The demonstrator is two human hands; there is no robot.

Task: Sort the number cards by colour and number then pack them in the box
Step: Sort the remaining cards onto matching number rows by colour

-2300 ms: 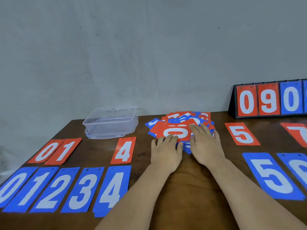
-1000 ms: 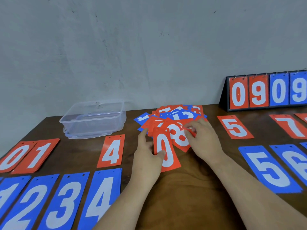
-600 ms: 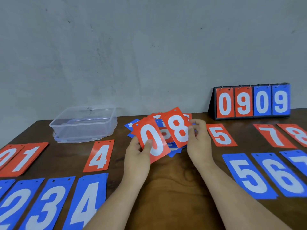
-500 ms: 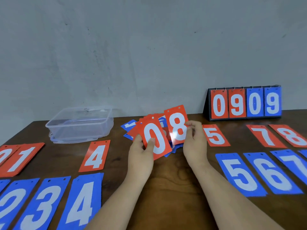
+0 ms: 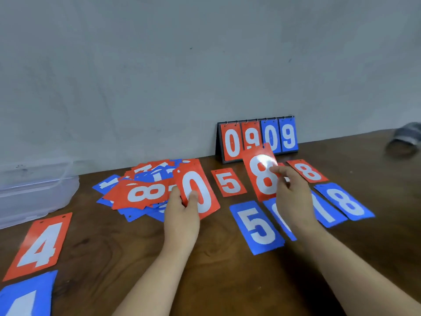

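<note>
Head view | left hand [image 5: 181,218] fingers [image 5: 192,197] pinch glossy rectangular red 0 card [image 5: 205,179] | right hand [image 5: 294,198] fingers [image 5: 280,171] pinch red 8 card [image 5: 259,176]

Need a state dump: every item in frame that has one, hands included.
left hand: grips red 0 card, raised off table
right hand: pinches red 8 card, raised
card pile: unsorted, red and blue mixed
red 5 card: flat, face up
blue 5 card: flat, face up
red 4 card: flat, face up
plastic box: on table, no cards visible inside
scoreboard: standing, shows 0909

Card pile [image 5: 145,192] lies between box [image 5: 34,192], left, and scoreboard [image 5: 232,142], right.
</note>
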